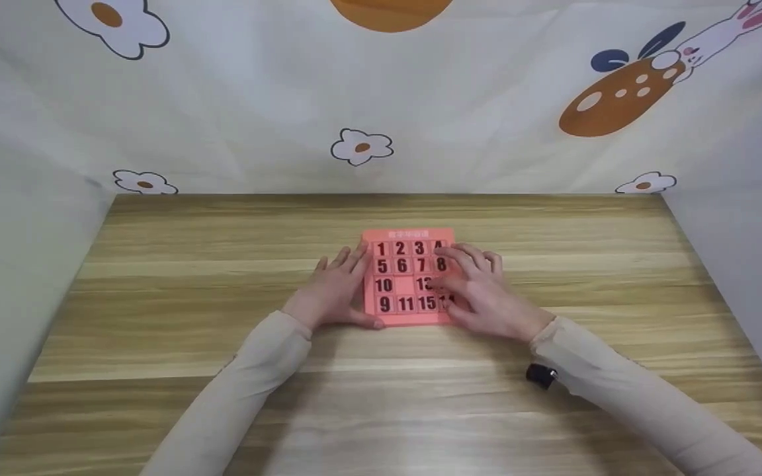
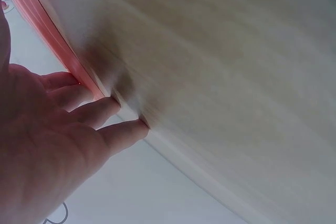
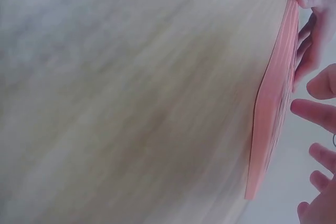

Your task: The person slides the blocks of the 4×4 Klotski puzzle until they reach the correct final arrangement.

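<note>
A coral-red sliding number puzzle [image 1: 414, 319] lies flat on the wooden table. Its top rows read 1 to 4 and 5 to 8; below are 10, a gap [image 1: 405, 285] and 13, then 9, 11, 15 and a partly covered tile. My left hand [image 1: 333, 294] rests along the left side, fingers extended, thumb at the lower left corner. In the left wrist view its fingertips [image 2: 143, 125] meet the puzzle's side and the tabletop. Over the right column, my right hand [image 1: 487, 294] spreads its fingers, one fingertip at the 13 tile. It hides the third row's last tile.
Wood-grained tabletop [image 1: 222, 264] surrounds the puzzle. A pale cloth with flowers, carrots and a rabbit [image 1: 255, 119] hangs behind, and pale walls stand at both sides. A small black object [image 1: 541, 375] sits at the right wrist.
</note>
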The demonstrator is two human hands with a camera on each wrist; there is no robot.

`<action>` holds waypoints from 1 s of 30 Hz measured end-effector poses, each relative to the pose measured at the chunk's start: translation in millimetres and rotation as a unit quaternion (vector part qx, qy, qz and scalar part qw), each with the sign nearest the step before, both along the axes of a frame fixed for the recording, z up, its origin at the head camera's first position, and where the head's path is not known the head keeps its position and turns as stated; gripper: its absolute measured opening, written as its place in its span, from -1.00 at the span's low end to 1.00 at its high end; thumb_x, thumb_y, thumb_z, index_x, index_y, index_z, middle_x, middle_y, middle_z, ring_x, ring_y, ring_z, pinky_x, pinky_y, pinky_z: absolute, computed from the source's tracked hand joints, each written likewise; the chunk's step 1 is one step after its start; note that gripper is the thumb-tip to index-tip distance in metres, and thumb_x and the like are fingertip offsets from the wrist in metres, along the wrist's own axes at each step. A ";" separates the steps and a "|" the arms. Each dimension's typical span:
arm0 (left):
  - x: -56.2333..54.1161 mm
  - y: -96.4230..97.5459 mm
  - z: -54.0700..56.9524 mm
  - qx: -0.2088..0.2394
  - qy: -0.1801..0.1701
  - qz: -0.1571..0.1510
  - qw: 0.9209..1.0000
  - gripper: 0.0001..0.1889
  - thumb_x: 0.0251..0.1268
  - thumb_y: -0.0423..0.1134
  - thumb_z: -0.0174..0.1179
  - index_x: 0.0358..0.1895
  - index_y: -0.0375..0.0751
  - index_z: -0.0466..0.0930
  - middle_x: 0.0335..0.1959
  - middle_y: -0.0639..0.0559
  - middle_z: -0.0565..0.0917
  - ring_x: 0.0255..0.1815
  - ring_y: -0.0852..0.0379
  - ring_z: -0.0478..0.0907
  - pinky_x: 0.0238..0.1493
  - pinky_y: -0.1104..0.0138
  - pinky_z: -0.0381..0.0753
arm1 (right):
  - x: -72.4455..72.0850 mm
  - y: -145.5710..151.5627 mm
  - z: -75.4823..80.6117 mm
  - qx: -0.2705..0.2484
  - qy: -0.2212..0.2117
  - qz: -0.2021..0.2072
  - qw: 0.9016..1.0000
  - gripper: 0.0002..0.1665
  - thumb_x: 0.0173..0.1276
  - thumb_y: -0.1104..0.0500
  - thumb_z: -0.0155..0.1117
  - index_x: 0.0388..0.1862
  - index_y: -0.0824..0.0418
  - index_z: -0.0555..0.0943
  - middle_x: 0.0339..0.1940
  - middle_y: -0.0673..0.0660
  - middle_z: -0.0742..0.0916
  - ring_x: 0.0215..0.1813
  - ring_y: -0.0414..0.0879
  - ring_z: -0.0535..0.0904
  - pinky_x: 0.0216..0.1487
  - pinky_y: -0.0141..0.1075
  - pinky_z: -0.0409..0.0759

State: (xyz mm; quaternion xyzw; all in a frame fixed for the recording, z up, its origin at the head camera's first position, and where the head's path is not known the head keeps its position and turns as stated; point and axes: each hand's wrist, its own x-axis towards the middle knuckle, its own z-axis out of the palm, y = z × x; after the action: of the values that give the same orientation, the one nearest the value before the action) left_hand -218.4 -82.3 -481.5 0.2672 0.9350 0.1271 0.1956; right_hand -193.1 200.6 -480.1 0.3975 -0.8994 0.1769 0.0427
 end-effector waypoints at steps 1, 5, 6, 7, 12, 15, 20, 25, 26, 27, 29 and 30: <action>0.0 -0.2 0.0 0.001 -0.001 0.000 1.000 0.33 -0.09 0.42 0.30 0.54 -0.31 -0.28 0.55 -0.16 -0.33 0.51 -0.24 -0.27 0.43 -0.15 -0.23 | 0.2 -0.6 0.3 -0.001 -0.006 0.013 1.000 -0.60 0.19 0.14 0.27 0.05 0.07 0.66 0.44 0.28 0.29 0.43 0.30 0.07 0.29 0.27 0.00; 0.5 -0.6 0.5 -0.002 -0.001 -0.001 1.000 0.33 -0.09 0.43 0.30 0.54 -0.31 -0.28 0.55 -0.16 -0.33 0.51 -0.24 -0.27 0.43 -0.15 -0.23 | 1.6 -4.1 1.3 0.009 -0.039 0.079 0.996 -0.55 0.24 0.09 0.26 0.15 -0.01 0.64 0.49 0.29 0.21 0.46 0.31 -0.01 0.32 0.27 -0.02; 0.6 -0.6 0.7 -0.004 -0.001 -0.001 1.000 0.33 -0.09 0.43 0.29 0.54 -0.31 -0.28 0.54 -0.16 -0.33 0.51 -0.24 -0.27 0.43 -0.15 -0.22 | 1.8 -5.1 1.8 0.014 -0.048 0.087 0.995 -0.54 0.26 0.08 0.25 0.17 -0.04 0.63 0.50 0.28 0.19 0.47 0.30 -0.03 0.33 0.26 -0.03; 0.6 -0.6 0.9 -0.004 -0.001 -0.002 1.000 0.33 -0.09 0.43 0.29 0.54 -0.31 -0.28 0.54 -0.16 -0.33 0.51 -0.24 -0.27 0.43 -0.15 -0.22 | 1.9 -6.3 2.2 0.019 -0.055 0.089 0.994 -0.54 0.27 0.07 0.24 0.18 -0.06 0.62 0.51 0.27 0.17 0.48 0.30 -0.06 0.33 0.27 -0.04; 0.6 -0.4 1.8 -0.003 -0.003 -0.001 1.000 0.32 -0.08 0.41 0.30 0.54 -0.31 -0.26 0.55 -0.17 -0.33 0.52 -0.24 -0.27 0.43 -0.15 -0.23 | 0.9 -10.8 3.8 0.062 -0.047 0.033 0.996 -0.50 0.37 0.04 0.18 0.30 -0.14 0.53 0.55 0.22 0.11 0.49 0.32 -0.08 0.30 0.37 -0.04; 0.7 -0.5 2.3 -0.005 -0.003 0.000 1.000 0.31 -0.08 0.41 0.30 0.54 -0.31 -0.26 0.55 -0.16 -0.32 0.52 -0.23 -0.27 0.43 -0.15 -0.23 | 1.0 -10.9 4.6 0.072 -0.042 0.010 0.996 -0.47 0.39 0.06 0.16 0.35 -0.11 0.48 0.55 0.22 0.10 0.49 0.31 -0.08 0.29 0.40 -0.04; 0.2 0.6 2.1 -0.012 0.002 -0.003 1.000 0.33 -0.09 0.43 0.30 0.54 -0.31 -0.27 0.55 -0.16 -0.32 0.52 -0.23 -0.26 0.42 -0.15 -0.20 | 0.7 -5.0 5.5 0.013 -0.017 0.011 1.000 -0.69 0.22 0.15 0.29 -0.04 0.04 0.72 0.44 0.24 0.31 0.44 0.29 0.05 0.30 0.28 -0.04; 0.7 0.3 2.4 -0.007 -0.002 0.000 1.000 0.33 -0.09 0.41 0.31 0.54 -0.31 -0.27 0.55 -0.16 -0.31 0.52 -0.24 -0.25 0.43 -0.15 -0.20 | 3.2 -1.9 6.8 0.028 -0.030 0.044 0.998 -0.67 0.19 0.09 0.29 -0.05 0.02 0.73 0.46 0.20 0.29 0.45 0.25 0.02 0.29 0.26 -0.02; 0.8 0.3 2.4 -0.006 -0.003 0.001 1.000 0.32 -0.09 0.41 0.31 0.54 -0.31 -0.27 0.55 -0.16 -0.31 0.52 -0.24 -0.25 0.43 -0.15 -0.20 | 3.9 -1.8 7.2 0.039 -0.040 0.048 0.997 -0.62 0.21 0.07 0.27 0.04 0.01 0.70 0.48 0.19 0.26 0.47 0.23 -0.01 0.30 0.26 -0.02; 0.8 0.2 2.4 -0.006 -0.004 0.002 1.000 0.33 -0.09 0.41 0.32 0.54 -0.31 -0.27 0.55 -0.16 -0.32 0.52 -0.23 -0.26 0.43 -0.15 -0.21 | 4.4 -1.7 7.5 0.049 -0.051 0.051 0.996 -0.57 0.24 0.06 0.24 0.11 -0.01 0.67 0.50 0.19 0.23 0.48 0.23 -0.03 0.30 0.27 -0.02; 0.7 0.6 2.3 -0.005 -0.005 0.003 1.000 0.33 -0.09 0.41 0.32 0.54 -0.31 -0.28 0.55 -0.16 -0.31 0.52 -0.23 -0.26 0.43 -0.15 -0.21 | 5.0 -1.3 8.0 0.064 -0.072 0.054 0.994 -0.50 0.28 0.03 0.21 0.23 -0.05 0.60 0.53 0.19 0.17 0.50 0.23 -0.07 0.32 0.27 -0.03; 0.6 0.9 2.2 -0.005 -0.005 0.004 1.000 0.33 -0.09 0.41 0.32 0.54 -0.30 -0.28 0.55 -0.16 -0.31 0.52 -0.23 -0.26 0.43 -0.15 -0.21 | 5.0 -1.1 7.7 0.067 -0.079 0.054 0.993 -0.49 0.30 0.03 0.19 0.26 -0.05 0.57 0.54 0.19 0.15 0.51 0.23 -0.08 0.32 0.29 -0.04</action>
State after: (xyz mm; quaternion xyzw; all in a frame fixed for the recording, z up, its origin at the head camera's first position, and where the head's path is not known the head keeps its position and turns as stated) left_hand -217.8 -81.5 -479.3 0.2618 0.9356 0.1247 0.2015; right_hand -188.1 199.5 -472.3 0.4320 -0.8870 0.1492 -0.0650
